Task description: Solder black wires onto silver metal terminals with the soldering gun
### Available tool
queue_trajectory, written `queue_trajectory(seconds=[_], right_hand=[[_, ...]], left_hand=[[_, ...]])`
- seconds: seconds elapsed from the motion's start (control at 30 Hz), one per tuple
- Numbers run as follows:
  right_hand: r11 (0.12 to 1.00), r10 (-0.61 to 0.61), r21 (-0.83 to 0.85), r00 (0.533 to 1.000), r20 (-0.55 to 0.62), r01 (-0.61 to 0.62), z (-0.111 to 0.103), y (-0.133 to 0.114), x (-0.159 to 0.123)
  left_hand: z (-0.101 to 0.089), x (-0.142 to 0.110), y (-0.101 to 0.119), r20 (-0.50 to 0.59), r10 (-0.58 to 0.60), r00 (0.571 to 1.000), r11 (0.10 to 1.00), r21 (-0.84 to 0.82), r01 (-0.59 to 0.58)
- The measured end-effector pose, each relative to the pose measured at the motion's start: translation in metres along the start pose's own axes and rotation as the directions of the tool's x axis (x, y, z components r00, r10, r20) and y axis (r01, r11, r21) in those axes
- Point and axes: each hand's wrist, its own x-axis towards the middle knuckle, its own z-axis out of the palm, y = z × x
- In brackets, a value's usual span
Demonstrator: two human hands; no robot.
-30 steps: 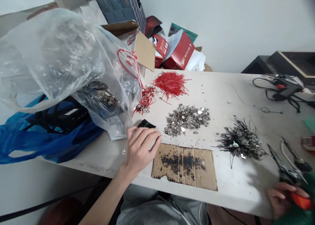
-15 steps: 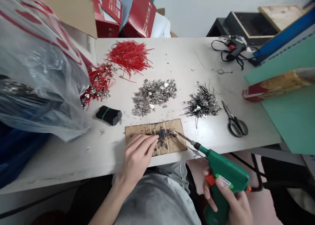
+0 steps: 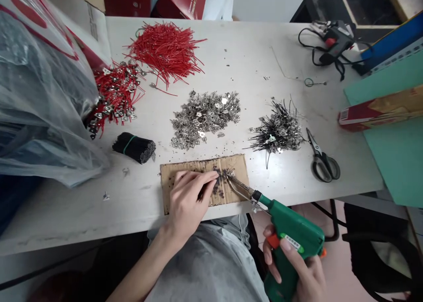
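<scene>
Head view: your left hand [image 3: 188, 200] is over the left part of the cardboard piece [image 3: 239, 163], palm down, with thumb and forefinger brought together at the tips. Whether anything thin is pinched between them cannot be told against the dark stains there. Your right hand [image 3: 310, 275] is wrapped around the handle of the green soldering gun [image 3: 294, 227], thumb along its side and fingers at the orange trigger [image 3: 273, 240]. The gun's metal tip [image 3: 243, 186] slants up and left over the cardboard, ending beside a small metal tab [image 3: 231, 173], just right of your left fingertips; contact between tip and tab cannot be confirmed.

The cardboard lies near the front edge of the white table [image 3: 148, 209]. Beyond it you have a heap of loose metal tabs [image 3: 206, 117]. To the left of the cardboard lies a bundle of black wires [image 3: 139, 150] bound with a green band [image 3: 128, 144]; to its right, a pile of black wires with tabs [image 3: 279, 130], with scissors [image 3: 324, 163] near it. At the far left of the table are a heap of red wires [image 3: 167, 50] and, nearer the plastic bag [image 3: 42, 99], red wires with tabs [image 3: 115, 92]. One separate tab [image 3: 105, 196] lies near the front, left of the cardboard.
</scene>
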Motion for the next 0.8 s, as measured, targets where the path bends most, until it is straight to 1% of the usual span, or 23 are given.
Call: queue_trajectory(seconds=[0.1,0.23,0.43,0.53,0.7,0.8], right_hand=[[1.0,0.012,0.002,1.0,-0.001,-0.012,0.001,-0.001,0.001],[0.999,0.044,0.01,0.995,-0.094,-0.043,0.004,-0.003,0.0],[0.999,0.051,0.001,0.994,-0.098,-0.051,0.003,0.003,-0.003],[0.997,0.072,0.021,0.99,-0.121,-0.07,0.003,0.006,-0.006],[0.995,0.086,0.064,0.974,-0.208,-0.075,0.007,0.008,-0.011],[0.994,0.077,0.09,0.974,-0.215,-0.059,0.011,0.007,-0.012]], left_hand=[[0.0,-0.001,-0.001,-0.008,-0.018,1.0,0.999,-0.026,0.018],[0.0,0.0,-0.001,-0.012,-0.004,1.0,0.999,-0.032,0.004],[0.0,0.002,0.003,0.025,0.012,1.0,1.0,-0.022,-0.011],[0.002,0.001,0.004,0.038,0.022,0.999,0.999,-0.035,-0.021],[0.005,0.001,0.005,0.04,0.013,0.999,1.0,-0.028,-0.012],[0.005,0.001,0.006,0.035,0.009,0.999,1.0,-0.02,-0.008]])
